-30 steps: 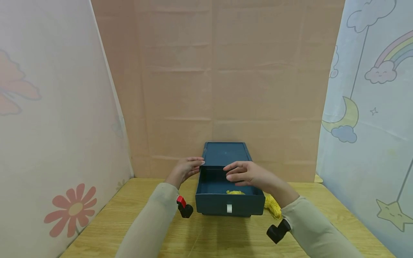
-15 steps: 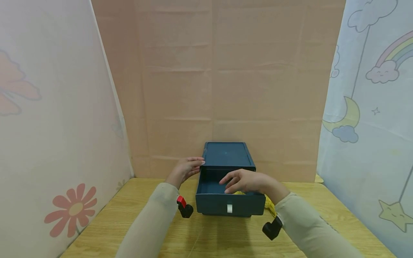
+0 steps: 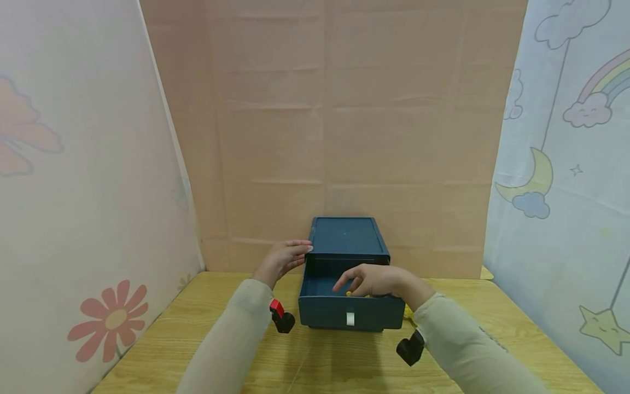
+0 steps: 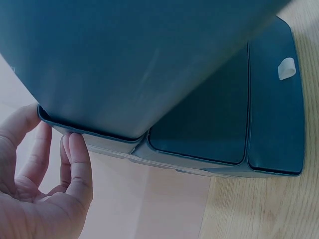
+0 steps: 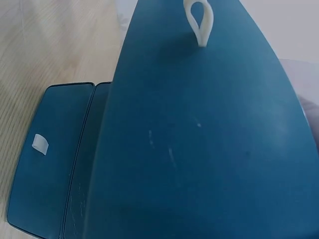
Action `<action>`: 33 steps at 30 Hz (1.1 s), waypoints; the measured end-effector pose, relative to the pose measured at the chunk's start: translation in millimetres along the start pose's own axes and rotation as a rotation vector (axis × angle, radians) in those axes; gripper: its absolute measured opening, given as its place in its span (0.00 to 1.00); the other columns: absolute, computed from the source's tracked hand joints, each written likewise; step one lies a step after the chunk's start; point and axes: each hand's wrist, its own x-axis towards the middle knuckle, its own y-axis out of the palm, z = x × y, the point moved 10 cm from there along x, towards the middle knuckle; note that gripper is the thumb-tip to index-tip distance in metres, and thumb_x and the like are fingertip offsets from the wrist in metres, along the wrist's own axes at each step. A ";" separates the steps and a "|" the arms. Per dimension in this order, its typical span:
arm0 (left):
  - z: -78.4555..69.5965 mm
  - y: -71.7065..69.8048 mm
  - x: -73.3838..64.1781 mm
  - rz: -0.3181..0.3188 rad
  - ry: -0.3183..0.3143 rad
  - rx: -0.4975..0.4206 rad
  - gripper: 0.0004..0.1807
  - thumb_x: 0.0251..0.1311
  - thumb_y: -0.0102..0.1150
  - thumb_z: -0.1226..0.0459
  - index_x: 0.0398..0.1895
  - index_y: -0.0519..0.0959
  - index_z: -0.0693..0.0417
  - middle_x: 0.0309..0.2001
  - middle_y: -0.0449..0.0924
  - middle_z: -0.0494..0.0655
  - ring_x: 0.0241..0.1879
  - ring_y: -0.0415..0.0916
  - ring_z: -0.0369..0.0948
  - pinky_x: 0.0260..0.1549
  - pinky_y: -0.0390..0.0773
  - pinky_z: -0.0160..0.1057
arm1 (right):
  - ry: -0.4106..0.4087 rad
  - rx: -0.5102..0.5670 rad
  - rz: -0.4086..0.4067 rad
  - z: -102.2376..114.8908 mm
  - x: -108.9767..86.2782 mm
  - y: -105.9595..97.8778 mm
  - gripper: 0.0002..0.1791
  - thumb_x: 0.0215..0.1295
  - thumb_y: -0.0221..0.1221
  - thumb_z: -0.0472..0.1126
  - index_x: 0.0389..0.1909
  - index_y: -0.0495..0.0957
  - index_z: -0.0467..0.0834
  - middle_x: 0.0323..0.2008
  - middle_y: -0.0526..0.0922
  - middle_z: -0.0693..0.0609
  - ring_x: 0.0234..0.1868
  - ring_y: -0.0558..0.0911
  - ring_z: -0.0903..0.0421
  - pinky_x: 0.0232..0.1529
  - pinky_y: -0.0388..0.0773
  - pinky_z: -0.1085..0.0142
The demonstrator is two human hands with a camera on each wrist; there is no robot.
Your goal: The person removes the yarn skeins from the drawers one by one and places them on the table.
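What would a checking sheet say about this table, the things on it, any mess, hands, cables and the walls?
Surface: pale wood-grain table.
Job's things: dark blue rectangular plastic-looking drawer unit; its open drawer has a white tab; small yellow thing inside, mostly hidden.
Clutter: yellow piece beside the drawer's right side, mostly hidden.
Hands: left hand touches the unit's left edge; right hand is inside the open drawer, grip unclear.
Cables: nothing seen.
Surroundings: flat tan backdrop; white flower-printed sheet left; pale moon-and-rainbow sheet right.
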 end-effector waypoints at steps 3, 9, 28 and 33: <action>-0.5 0.5 -0.2 0.004 0.001 -0.006 0.16 0.63 0.61 0.62 0.52 0.81 0.57 0.57 0.77 0.53 0.52 0.76 0.46 0.59 0.75 0.43 | -0.005 -0.002 0.010 -0.3 1.7 1.2 0.18 0.66 0.51 0.28 0.51 0.80 0.48 0.60 0.74 0.42 0.26 0.71 0.60 0.23 0.60 0.70; -0.6 1.2 0.0 0.005 0.001 -0.020 0.15 0.64 0.61 0.63 0.52 0.81 0.57 0.57 0.78 0.53 0.50 0.77 0.45 0.60 0.74 0.45 | -0.047 0.013 0.012 0.5 2.3 0.0 0.16 0.65 0.52 0.26 0.48 0.82 0.43 0.59 0.75 0.44 0.37 0.77 0.58 0.24 0.59 0.68; -0.2 0.7 1.0 0.003 0.000 -0.008 0.16 0.64 0.60 0.63 0.53 0.81 0.57 0.57 0.78 0.53 0.49 0.78 0.43 0.59 0.74 0.44 | -0.133 0.104 -0.139 10.8 -9.1 -29.7 0.12 0.63 0.63 0.37 0.46 0.81 0.37 0.38 0.85 0.48 0.20 0.66 0.60 0.19 0.60 0.70; -0.4 -0.5 1.0 0.000 -0.001 -0.008 0.15 0.64 0.60 0.63 0.53 0.81 0.57 0.58 0.77 0.53 0.49 0.78 0.44 0.59 0.74 0.44 | -0.155 0.153 -0.206 14.7 -15.1 -44.4 0.14 0.64 0.63 0.38 0.48 0.80 0.36 0.40 0.84 0.48 0.22 0.65 0.60 0.21 0.61 0.69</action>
